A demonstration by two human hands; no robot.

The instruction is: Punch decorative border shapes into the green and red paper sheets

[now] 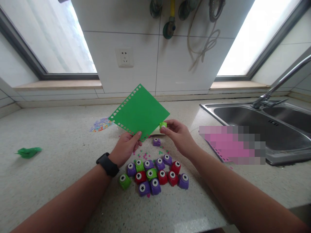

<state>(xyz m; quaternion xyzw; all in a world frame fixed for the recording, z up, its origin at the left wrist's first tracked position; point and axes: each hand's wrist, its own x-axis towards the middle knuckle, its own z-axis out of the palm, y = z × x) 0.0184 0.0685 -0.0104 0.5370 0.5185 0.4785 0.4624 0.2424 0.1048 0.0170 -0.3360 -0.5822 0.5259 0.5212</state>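
Observation:
My left hand [131, 144] pinches the lower edge of a green sheet of paper [142, 111], held up at a tilt like a diamond. Small punched shapes run along its two left edges, and a few sit near the bottom corner. In my right hand [177, 134] is a light green craft punch [163, 125], gripped between thumb and fingers at the sheet's lower right edge. Whether the paper is inside its slot is too small to tell. Below the sheet, a purple craft punch [156, 141] lies apart from a cluster of several purple, red and green punches [151, 174].
Tiny pink and green paper cut-outs [145, 156] lie scattered on the speckled counter [60, 187]. A colourful confetti pile [100, 124] is behind my left hand, a crumpled green piece [28, 152] far left. Pink punched paper [225, 145] lies beside the steel sink [211, 113] at right.

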